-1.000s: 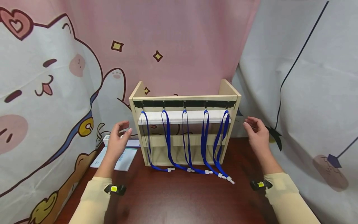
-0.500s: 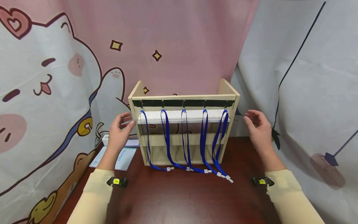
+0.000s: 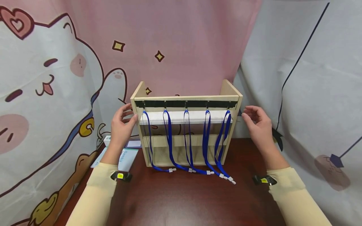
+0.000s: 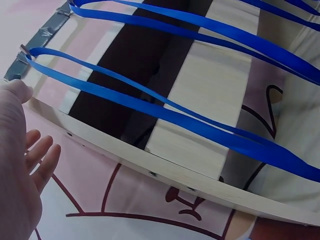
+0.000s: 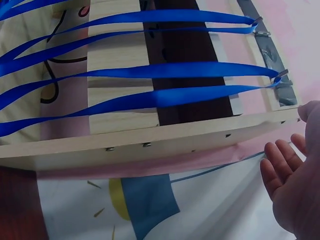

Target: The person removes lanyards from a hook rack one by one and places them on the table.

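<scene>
A light wooden shelf rack (image 3: 185, 141) stands on the table. Several blue lanyards (image 3: 170, 135) hang in a row from hooks on its black front strip (image 3: 195, 104), their white clips (image 3: 209, 172) lying on the table. My left hand (image 3: 121, 125) is at the rack's left side panel, thumb by its front edge, fingers loosely bent; whether it touches I cannot tell. In the left wrist view, the left fingers (image 4: 42, 155) lie outside that panel. My right hand (image 3: 258, 127) is close to the right side panel (image 5: 190, 135), a small gap between them in the head view, and holds nothing.
Left of the rack lie a pale blue booklet (image 3: 128, 159) and a purple-edged card (image 3: 133, 144), partly behind my left arm. A white board (image 3: 186, 117) spans the rack behind the lanyards. Printed curtains (image 3: 183, 47) close in the back and sides of the dark red table (image 3: 181, 201).
Both hands have moved forward and inward toward the rack's sides, the left one reaching its panel. The rack and lanyards look unmoved.
</scene>
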Available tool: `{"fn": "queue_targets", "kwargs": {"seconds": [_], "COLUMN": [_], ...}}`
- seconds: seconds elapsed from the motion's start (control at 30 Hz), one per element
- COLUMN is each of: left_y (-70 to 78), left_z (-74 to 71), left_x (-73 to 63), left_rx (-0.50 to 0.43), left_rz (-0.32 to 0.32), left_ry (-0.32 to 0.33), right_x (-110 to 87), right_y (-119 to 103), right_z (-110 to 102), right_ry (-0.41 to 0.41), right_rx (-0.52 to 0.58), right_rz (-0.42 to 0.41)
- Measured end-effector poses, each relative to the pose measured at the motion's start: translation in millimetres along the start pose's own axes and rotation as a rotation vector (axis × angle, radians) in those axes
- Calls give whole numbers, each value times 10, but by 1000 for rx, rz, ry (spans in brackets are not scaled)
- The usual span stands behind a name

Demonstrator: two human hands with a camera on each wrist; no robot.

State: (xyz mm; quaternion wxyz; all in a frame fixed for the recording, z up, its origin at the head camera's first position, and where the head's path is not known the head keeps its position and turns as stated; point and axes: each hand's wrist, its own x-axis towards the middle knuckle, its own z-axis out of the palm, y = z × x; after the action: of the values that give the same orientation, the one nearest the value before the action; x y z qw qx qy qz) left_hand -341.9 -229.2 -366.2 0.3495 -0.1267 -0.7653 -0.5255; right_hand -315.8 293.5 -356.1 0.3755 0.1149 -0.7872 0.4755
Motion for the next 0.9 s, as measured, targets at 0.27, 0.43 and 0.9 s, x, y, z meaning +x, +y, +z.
{"fn": "queue_targets", "kwargs": {"seconds": [0.27,0.43,0.9], "left_y": [138,371,706], "left_z": [-1,7,13], "left_x": [195,264,303], "left_rx": [-27,-34,-80], "left_rz": [103,149,196], "left_ry": [23,37,5], "right_x": [38,34,26], "right_y": [-124,-190,-291], "right_z": [53,112,253], "right_ry": [-31,-62,-114], "right_rx": [-28,-56,-119], "right_rz": [-48,-147,-192]}}
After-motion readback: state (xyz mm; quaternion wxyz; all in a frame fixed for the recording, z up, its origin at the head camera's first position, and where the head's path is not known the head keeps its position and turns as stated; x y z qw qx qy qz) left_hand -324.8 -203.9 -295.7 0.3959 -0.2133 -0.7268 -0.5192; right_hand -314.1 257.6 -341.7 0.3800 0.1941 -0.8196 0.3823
